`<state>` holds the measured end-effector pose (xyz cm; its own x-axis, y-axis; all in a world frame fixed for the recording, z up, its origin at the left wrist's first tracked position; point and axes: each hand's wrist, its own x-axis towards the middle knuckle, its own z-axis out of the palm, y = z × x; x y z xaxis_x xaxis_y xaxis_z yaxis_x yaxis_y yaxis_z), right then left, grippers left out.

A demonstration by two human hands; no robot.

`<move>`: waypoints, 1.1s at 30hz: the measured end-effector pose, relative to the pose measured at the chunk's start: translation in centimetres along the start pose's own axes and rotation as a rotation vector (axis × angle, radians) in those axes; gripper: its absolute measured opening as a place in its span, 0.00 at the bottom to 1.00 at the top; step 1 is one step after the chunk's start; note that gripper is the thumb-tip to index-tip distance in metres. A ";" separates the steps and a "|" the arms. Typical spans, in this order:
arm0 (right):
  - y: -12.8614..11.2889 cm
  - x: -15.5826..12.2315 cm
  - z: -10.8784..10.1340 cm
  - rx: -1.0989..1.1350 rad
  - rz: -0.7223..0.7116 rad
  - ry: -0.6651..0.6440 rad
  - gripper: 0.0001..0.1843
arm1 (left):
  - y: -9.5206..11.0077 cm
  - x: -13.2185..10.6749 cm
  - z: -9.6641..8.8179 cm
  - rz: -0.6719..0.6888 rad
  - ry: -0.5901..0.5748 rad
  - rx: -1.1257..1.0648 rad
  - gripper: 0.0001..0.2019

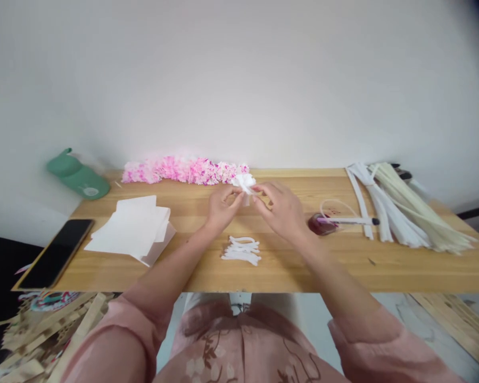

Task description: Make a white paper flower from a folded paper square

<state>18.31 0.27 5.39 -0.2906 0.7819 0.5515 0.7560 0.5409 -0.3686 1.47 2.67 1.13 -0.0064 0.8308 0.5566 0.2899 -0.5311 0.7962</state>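
Note:
Above the middle of the wooden table, my left hand (224, 206) and my right hand (280, 208) meet with thumbs and fingertips closed on a small white strip (246, 199). Its exact kind is too blurred to tell. Just behind my fingertips is a white ruffled bunch (245, 181), at the right end of a row of pink and white fluffy flowers (183, 170) along the wall. Nearer to me, between my forearms, lies a small pile of short white fuzzy stem pieces (241, 251).
At left are white paper sheets (130, 229), a phone (58, 254) and a tilted green bottle (80, 174). To the right lie a small dark-red jar (321, 224), a pen (353, 221) across it, and bundles of white stems (391, 207) and cream stems (419, 207).

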 end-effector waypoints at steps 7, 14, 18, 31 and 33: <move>0.1 1.2 0.8 -0.047 0.008 -0.043 0.09 | 0.2 -0.1 -0.1 0.134 -0.029 0.145 0.07; 1.1 1.8 2.2 0.485 0.294 -0.060 0.09 | 0.2 0.2 -0.2 -0.019 0.030 0.050 0.07; 1.7 1.8 3.0 0.775 0.442 -0.061 0.13 | -0.4 0.4 0.0 -0.210 0.058 -0.187 0.07; 2.3 0.5 3.4 0.569 0.360 -0.004 0.12 | -0.7 0.3 0.4 -0.211 0.034 -0.156 0.09; 2.1 0.4 3.4 0.473 0.304 -0.002 0.11 | -0.4 0.2 0.2 -0.136 0.036 -0.061 0.08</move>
<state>17.74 2.72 2.25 -0.1021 0.9249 0.3663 0.4610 0.3703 -0.8064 1.57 3.09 0.93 -0.0758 0.8898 0.4501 0.2252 -0.4244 0.8770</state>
